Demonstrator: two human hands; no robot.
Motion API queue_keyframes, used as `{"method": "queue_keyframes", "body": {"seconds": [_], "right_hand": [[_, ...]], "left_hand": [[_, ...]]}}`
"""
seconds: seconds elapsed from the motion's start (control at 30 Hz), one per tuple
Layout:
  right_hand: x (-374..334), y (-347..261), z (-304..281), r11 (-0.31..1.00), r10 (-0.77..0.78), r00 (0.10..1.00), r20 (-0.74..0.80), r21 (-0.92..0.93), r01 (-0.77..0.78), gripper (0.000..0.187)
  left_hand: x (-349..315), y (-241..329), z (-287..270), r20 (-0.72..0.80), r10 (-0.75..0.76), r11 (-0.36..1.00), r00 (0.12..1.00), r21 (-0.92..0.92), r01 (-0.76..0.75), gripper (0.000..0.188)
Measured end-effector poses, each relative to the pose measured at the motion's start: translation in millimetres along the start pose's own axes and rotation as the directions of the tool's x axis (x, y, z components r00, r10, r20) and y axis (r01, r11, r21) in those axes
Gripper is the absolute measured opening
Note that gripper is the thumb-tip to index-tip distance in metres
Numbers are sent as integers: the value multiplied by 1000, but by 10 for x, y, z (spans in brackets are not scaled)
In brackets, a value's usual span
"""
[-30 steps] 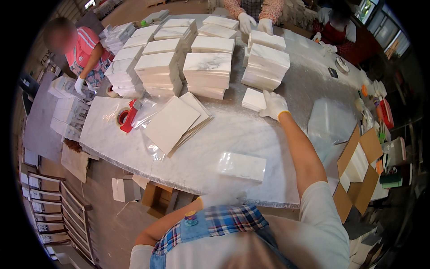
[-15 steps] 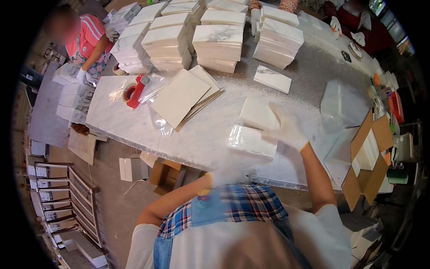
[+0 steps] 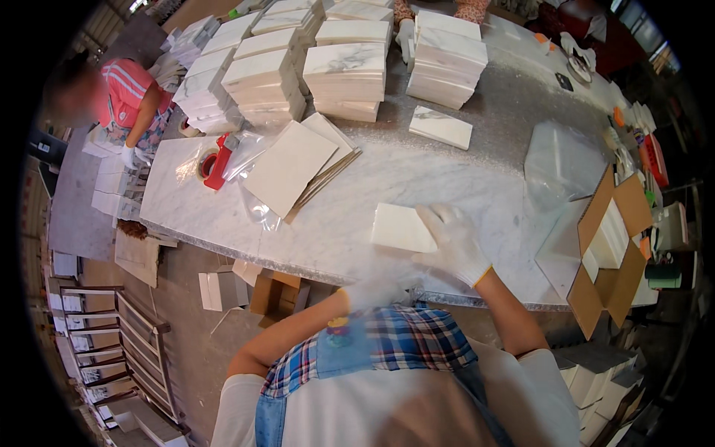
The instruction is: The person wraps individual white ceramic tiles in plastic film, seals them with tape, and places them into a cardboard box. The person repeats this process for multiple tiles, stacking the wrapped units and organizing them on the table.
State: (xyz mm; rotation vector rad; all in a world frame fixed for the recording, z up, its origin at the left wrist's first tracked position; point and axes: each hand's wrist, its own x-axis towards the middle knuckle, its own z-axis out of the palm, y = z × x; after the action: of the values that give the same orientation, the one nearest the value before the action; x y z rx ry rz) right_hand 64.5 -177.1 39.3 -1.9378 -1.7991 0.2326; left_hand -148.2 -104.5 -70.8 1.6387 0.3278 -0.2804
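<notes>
Holds a white tile (image 3: 401, 226) by its right end with the gloved right grip (image 3: 450, 242), half closed, with curled fingers toward the far corner and the thumb toward the near one. Has this tile over the near part of the pale worktop (image 3: 477, 179). Has the left grip (image 3: 376, 293) beside the near edge, too blurred; cannot tell its opening or its contents. Shows, farther back, a red tape dispenser (image 3: 216, 162), overlapping cream boards (image 3: 290, 167), a marbled tile (image 3: 441, 128) and tall tile stacks (image 3: 348, 67).
</notes>
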Motion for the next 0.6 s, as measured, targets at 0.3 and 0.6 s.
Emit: {"method": "queue_keyframes", "body": {"seconds": [0.3,0.6], "right_hand": [[-263,150,-381,746,176,977,123,631,-213,94],[-199,-91,-630,623,112,960,257,734,-269,83]], "left_hand": [[-519,1286,-593,116,169,959,979,211,-191,36],[-425,2069,-1192,66,518,838,853,159,-522,21]]}}
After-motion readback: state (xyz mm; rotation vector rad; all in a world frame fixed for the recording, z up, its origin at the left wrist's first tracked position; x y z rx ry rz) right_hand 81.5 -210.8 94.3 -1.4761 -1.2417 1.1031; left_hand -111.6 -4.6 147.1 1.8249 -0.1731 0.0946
